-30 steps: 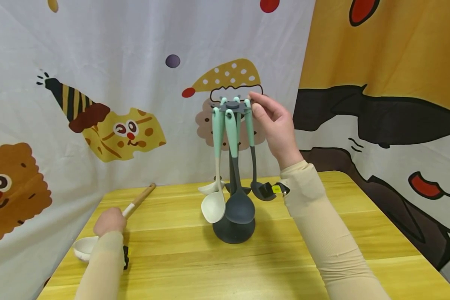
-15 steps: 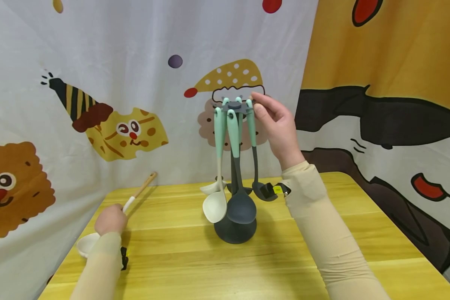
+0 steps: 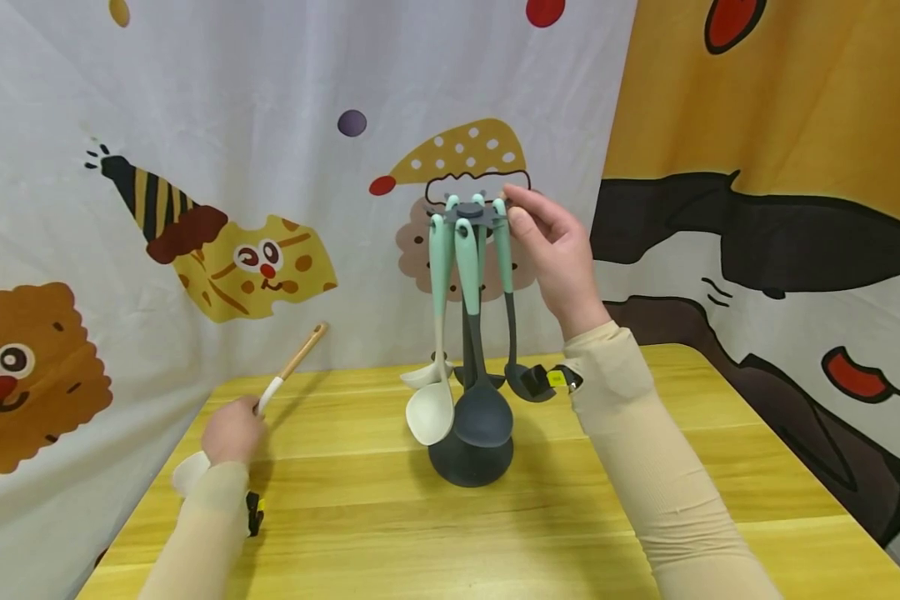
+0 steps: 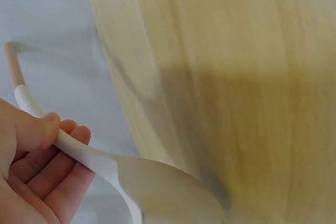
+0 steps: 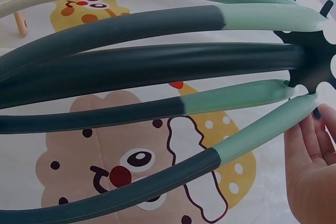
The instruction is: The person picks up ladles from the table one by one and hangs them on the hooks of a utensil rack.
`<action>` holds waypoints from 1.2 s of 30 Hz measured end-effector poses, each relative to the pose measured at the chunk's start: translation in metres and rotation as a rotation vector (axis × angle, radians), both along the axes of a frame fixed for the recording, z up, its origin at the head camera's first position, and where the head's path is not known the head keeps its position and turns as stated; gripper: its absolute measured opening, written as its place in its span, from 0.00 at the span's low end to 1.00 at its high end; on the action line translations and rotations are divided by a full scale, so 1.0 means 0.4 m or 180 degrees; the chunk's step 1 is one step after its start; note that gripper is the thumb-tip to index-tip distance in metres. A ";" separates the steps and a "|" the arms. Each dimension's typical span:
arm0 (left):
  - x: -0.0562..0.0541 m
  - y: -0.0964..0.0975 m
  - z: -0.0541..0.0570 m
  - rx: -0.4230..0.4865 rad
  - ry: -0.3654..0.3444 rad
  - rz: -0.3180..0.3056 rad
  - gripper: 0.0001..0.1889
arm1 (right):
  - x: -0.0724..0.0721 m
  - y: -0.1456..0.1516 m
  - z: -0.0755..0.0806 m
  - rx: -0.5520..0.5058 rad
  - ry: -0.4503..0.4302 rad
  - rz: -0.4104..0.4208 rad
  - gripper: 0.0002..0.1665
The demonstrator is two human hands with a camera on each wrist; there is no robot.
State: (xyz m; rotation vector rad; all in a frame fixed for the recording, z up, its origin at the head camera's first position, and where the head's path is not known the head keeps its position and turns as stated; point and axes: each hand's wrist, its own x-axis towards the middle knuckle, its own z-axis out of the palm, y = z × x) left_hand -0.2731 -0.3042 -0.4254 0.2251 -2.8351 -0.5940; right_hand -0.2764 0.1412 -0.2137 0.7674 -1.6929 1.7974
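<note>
My left hand (image 3: 234, 432) grips a white ladle (image 3: 300, 352) by its shaft, at the table's left side. Its wooden handle end points up and away, while the bowl (image 4: 163, 190) shows below the fingers in the left wrist view. At the middle stands a dark utensil rack (image 3: 471, 465) with a round base. My right hand (image 3: 558, 258) pinches a hooked arm at the right of its top, thumb and forefinger beside the mint handle (image 5: 262, 129) of a dark utensil. A cream ladle (image 3: 429, 414) and a dark ladle (image 3: 483, 417) hang at the front.
More utensils hang behind, among them a pale one (image 3: 420, 377). The wooden table (image 3: 390, 533) ends at a cartoon-printed curtain (image 3: 270, 100) at the back. The table's left edge runs close beside the left forearm.
My left hand has moved slightly up and to the right with the white ladle, whose wooden end now stands higher. The right hand and the rack keep their places.
</note>
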 end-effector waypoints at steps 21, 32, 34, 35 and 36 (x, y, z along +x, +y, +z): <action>0.033 0.115 0.030 0.0303 0.0873 -0.0335 0.13 | 0.002 0.006 0.009 0.0008 -0.0159 0.0068 0.21; 0.076 0.163 0.059 0.0665 0.1110 -0.0409 0.12 | 0.004 0.021 -0.005 0.0291 0.0109 0.0230 0.31; 0.084 0.171 0.065 0.0705 0.1206 -0.0433 0.12 | 0.006 0.028 -0.011 0.0374 0.0181 0.0257 0.38; 0.087 0.174 0.068 0.0716 0.1252 -0.0447 0.12 | 0.008 0.031 -0.014 0.0425 0.0194 0.0249 0.41; 0.091 0.178 0.070 0.0721 0.1301 -0.0458 0.11 | 0.010 0.034 -0.017 0.0474 0.0200 0.0241 0.45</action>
